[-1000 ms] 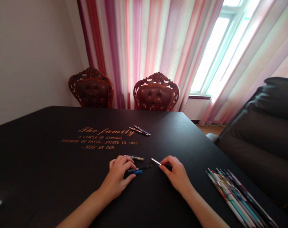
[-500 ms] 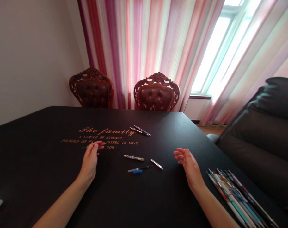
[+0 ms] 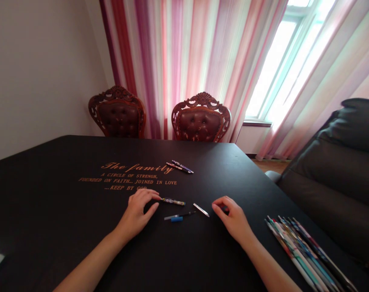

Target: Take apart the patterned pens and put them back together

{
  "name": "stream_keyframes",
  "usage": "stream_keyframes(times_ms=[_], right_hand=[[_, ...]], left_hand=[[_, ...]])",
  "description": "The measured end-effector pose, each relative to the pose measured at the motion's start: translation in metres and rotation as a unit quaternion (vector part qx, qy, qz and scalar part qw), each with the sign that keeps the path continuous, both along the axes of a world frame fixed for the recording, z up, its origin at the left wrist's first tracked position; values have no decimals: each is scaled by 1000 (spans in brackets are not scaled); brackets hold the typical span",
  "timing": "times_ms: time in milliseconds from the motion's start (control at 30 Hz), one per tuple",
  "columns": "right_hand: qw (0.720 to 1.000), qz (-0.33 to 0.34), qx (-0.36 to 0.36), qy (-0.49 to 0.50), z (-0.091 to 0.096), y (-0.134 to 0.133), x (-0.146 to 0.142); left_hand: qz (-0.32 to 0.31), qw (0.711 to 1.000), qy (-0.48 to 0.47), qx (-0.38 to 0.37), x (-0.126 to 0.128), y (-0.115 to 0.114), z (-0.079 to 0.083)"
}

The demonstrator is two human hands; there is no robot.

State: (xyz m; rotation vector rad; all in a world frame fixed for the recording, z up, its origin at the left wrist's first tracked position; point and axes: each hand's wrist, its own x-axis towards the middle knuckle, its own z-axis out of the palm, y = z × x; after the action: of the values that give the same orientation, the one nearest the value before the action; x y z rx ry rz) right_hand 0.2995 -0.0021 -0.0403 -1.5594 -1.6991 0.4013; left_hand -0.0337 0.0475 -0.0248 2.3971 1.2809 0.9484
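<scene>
Your left hand (image 3: 138, 213) lies low on the black table (image 3: 50, 211), just left of the frame's centre. Its fingers are loosely curled, and the fingertips (image 3: 156, 196) meet the near end of the patterned pen barrel (image 3: 173, 201). You are touching that barrel, not gripping it: it lies flat on the table and points toward the right of the frame.

Your right hand (image 3: 233, 219) sits right of centre, fingers bent inward with nothing in them. Its fingertips rest near the silver pen piece (image 3: 201, 209) but clear of it. That piece lies slanted on the table between your two hands.

Just below the patterned barrel lies the thin dark refill (image 3: 180, 215), and the small blue piece (image 3: 176, 219) lies right against it. Neither hand touches these two.

Further up the table, above centre, two assembled pens (image 3: 180, 167) lie side by side, next to the gold lettering (image 3: 128, 177) printed on the tabletop. At the lower right of the frame a row of pens (image 3: 296, 251) lies packed close together and runs off toward the corner.

Behind the table stand two carved chairs (image 3: 201, 121) before a striped curtain (image 3: 184, 61). A dark sofa (image 3: 339, 174) fills the right edge.
</scene>
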Motion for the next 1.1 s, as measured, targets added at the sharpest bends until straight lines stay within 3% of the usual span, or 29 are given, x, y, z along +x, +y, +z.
stream_keyframes(times_ms=[233, 500, 600, 700, 867, 1100], right_hand=[[994, 19, 2, -105, 2, -4, -11], [992, 24, -4, -125, 0, -5, -17], [993, 19, 1, -115, -2, -3, -16], [998, 5, 4, -55, 1, -4, -15], [995, 38, 10, 89, 15, -12, -25], [988, 99, 21, 113, 25, -23, -45]], left_hand=[[-64, 993, 98, 9, 30, -29, 8], [-81, 991, 103, -3, 39, -34, 13], [-75, 995, 68, -14, 39, -34, 14], [-69, 996, -28, -51, 38, -33, 11], [-44, 964, -200, -169, 37, -31, 6], [-53, 954, -216, -199, 38, -33, 7]])
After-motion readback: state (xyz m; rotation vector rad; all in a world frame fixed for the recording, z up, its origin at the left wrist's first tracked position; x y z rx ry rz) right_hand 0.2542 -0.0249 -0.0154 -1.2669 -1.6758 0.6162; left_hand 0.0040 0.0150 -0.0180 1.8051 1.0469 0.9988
